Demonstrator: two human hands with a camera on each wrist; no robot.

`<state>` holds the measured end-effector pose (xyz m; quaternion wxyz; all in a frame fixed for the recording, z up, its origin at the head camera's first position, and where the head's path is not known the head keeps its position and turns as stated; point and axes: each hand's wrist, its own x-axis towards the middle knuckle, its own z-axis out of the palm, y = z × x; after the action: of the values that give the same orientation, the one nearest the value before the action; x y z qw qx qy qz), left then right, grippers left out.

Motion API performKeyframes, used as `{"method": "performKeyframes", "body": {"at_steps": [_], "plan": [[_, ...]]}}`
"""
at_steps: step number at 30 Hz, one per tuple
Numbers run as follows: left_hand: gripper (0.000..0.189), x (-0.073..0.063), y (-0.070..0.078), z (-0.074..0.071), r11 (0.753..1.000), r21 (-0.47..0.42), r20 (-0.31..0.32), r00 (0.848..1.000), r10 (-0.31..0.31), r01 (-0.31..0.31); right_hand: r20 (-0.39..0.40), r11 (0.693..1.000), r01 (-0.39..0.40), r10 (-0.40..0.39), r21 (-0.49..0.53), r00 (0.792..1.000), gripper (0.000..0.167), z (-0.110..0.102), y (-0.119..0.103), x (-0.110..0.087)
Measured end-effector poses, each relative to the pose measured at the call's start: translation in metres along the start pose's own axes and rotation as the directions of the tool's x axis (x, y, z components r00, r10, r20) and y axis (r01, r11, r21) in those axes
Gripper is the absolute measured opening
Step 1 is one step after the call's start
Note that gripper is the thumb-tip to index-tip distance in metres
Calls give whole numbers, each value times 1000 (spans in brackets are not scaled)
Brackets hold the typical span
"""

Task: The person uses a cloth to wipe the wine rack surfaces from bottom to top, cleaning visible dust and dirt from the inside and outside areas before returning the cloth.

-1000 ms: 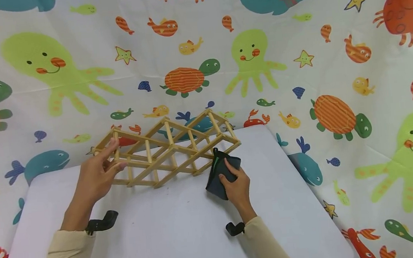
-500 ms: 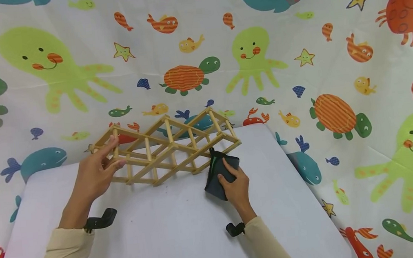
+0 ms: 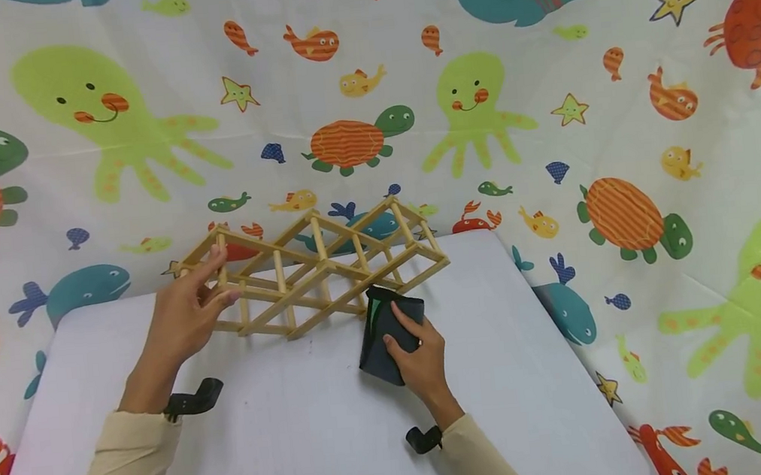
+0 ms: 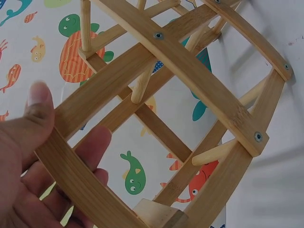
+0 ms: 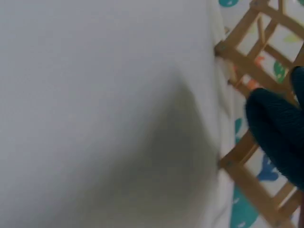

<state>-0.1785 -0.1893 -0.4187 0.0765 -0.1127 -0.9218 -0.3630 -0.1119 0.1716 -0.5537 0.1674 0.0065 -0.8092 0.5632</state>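
A folding lattice rack of light wooden slats and dowels (image 3: pixel 318 237) stands spread out across the back of the table in the head view. My left hand (image 3: pixel 179 312) grips its left end. In the left wrist view, the thumb (image 4: pixel 39 107) and fingers lie on opposite sides of a wooden slat (image 4: pixel 78 173). My right hand (image 3: pixel 425 354) holds a folded dark blue cloth (image 3: pixel 382 347) with black edging and a green stripe. The cloth's upper edge overlaps the rack's lower front slats in the head view. At the right edge of the right wrist view, the cloth (image 5: pixel 278 130) appears blurred.
A white-covered table (image 3: pixel 289 434) lies under the rack and hands. Close behind it hangs a curtain (image 3: pixel 262 127) printed with sea animals, which continues down the right side. Each wrist carries a small black camera mount (image 3: pixel 194 399).
My right hand has moved left and slightly toward me with the cloth, along the rack's front. My left hand keeps its grip on the rack's left end. The head view has shifted slightly.
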Motion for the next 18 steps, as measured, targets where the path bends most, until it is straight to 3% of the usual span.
{"method": "performKeyframes", "body": {"at_steps": [4, 8, 14, 18], "plan": [[75, 1, 3, -1, 1000, 5, 18, 1000, -25, 24, -60, 975, 192, -187, 109, 981, 60, 10, -27, 1], [75, 0, 3, -3, 999, 13, 22, 999, -43, 43, -97, 943, 301, -289, 141, 952, 60, 23, -57, 16], [75, 1, -1, -2, 1000, 18, -1, 1000, -9, 9, -32, 930, 357, -356, 83, 934, 57, 44, -80, 40], [75, 2, 1, -1, 1000, 20, -1, 1000, 9, -9, -25, 949, 308, -311, -65, 950, 56, 47, -71, 43]]}}
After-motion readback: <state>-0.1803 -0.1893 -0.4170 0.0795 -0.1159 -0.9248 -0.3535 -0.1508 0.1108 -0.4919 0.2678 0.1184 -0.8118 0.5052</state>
